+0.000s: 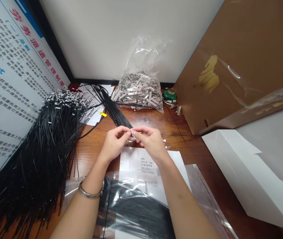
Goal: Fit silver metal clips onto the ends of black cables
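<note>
My left hand (117, 141) and my right hand (149, 138) meet at the middle of the wooden table, fingertips pinched together. Between them is a tiny whitish piece, too small to name, at the near end of a bundle of thin black wires (118, 114). The bundle runs back and left from my fingers. Below my hands lies a printed white sheet (136, 161). A clear plastic bag (141, 205) holding more black wires covers its lower part, under my forearms.
A large heap of black wires with white ends (39, 149) fills the left. At the back stand a clear bag of metal pieces (140, 89) and a green tape measure (169, 95). To the right are a brown box (231, 66) and a white box (246, 176).
</note>
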Motion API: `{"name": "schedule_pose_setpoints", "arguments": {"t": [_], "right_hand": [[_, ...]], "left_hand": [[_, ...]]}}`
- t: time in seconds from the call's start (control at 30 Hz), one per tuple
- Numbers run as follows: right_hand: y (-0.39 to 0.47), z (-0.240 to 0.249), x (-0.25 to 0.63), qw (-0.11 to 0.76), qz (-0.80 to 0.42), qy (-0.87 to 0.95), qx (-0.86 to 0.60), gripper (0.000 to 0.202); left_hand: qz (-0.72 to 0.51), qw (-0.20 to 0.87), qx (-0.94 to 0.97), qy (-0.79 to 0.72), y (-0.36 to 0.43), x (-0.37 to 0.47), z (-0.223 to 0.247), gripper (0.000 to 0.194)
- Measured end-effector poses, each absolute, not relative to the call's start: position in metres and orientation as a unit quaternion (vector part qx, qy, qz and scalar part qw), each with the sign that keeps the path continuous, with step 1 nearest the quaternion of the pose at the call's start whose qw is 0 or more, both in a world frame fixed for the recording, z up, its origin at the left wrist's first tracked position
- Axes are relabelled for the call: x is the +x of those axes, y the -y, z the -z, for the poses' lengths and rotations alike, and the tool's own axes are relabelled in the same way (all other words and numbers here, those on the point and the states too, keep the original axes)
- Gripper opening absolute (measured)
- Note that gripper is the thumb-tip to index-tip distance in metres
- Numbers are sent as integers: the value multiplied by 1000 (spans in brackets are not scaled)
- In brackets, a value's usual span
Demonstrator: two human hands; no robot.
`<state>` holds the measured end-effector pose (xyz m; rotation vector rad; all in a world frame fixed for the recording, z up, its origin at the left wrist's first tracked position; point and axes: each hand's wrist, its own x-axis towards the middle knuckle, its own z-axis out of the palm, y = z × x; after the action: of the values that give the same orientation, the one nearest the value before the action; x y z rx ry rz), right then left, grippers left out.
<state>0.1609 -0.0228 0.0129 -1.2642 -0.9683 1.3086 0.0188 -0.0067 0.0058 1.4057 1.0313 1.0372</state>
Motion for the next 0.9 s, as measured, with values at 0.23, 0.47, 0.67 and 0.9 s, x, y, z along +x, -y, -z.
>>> {"name": "schedule_pose_setpoints", "arguments": {"t": [0.23,0.47,0.67,0.9], "right_hand": [[23,-11,161,519,-533,413,-525,23],[21,-9,160,560,-547,358,-510,26],[20,-10,158,562,-553,352,-505,23],[22,-15,159,557,-545,344,-524,28]], "left_hand": [[-424,509,606,-441,7,19,-7,17],[-420,515,602,-442,6,19,-7,16],[-431,525,586,-442,8,21,-8,18],[-426,545,576,-436,9,22,-9,23]]}}
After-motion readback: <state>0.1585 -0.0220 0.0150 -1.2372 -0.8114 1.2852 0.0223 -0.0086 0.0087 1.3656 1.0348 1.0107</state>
